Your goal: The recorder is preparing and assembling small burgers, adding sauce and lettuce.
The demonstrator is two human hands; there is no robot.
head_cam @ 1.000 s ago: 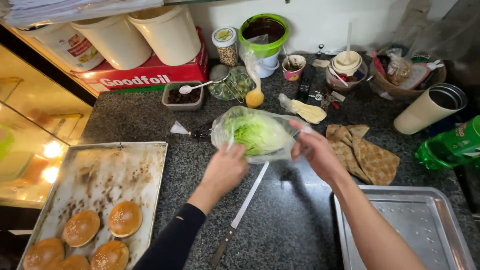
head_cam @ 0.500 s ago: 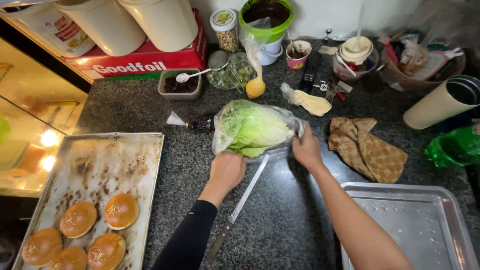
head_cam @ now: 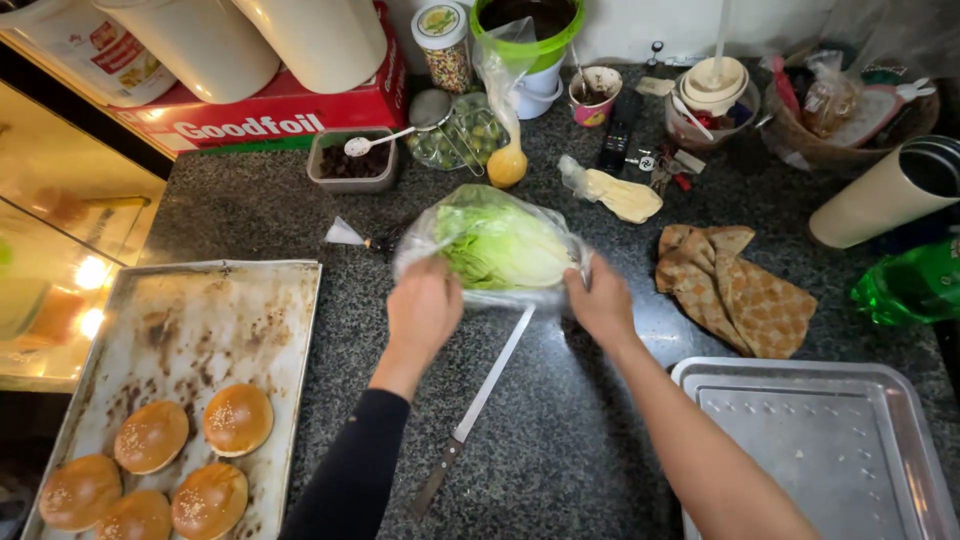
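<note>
We see both hands on a head of lettuce [head_cam: 505, 248] wrapped in a clear plastic bag [head_cam: 438, 232], which sits on the dark speckled worktop [head_cam: 570, 430] about midway across it and nearer the back edge than the front. The left hand [head_cam: 424, 308] grips the bag at the lettuce's near-left side, its fingers curled over and bunched into the plastic. The right hand [head_cam: 600, 300] holds the near-right side — its fingers tuck under the bag's edge, so we cannot tell exactly how they close on it.

Just in front of the lettuce, between the two forearms, lies a long knife [head_cam: 478, 405], its blade pointing toward the bag and its handle toward the front edge. At the front-left corner of the worktop rests a worn baking tray [head_cam: 200, 320] with four sesame buns [head_cam: 238, 418] grouped at its near end. At the front-right corner sits a clean metal tray [head_cam: 880, 390].

To the right of the lettuce, a brown checked cloth [head_cam: 735, 290] lies crumpled. Behind it, near the back edge, we find a small plastic bag of something yellowish [head_cam: 620, 193], a bag of green olives [head_cam: 455, 140], a small container of dark bits with a spoon [head_cam: 350, 160] and a red foil box [head_cam: 270, 115] with white tubs [head_cam: 200, 40] on top. At the right edge, a cream tumbler [head_cam: 885, 195] lies tilted beside a green bottle [head_cam: 910, 285].
</note>
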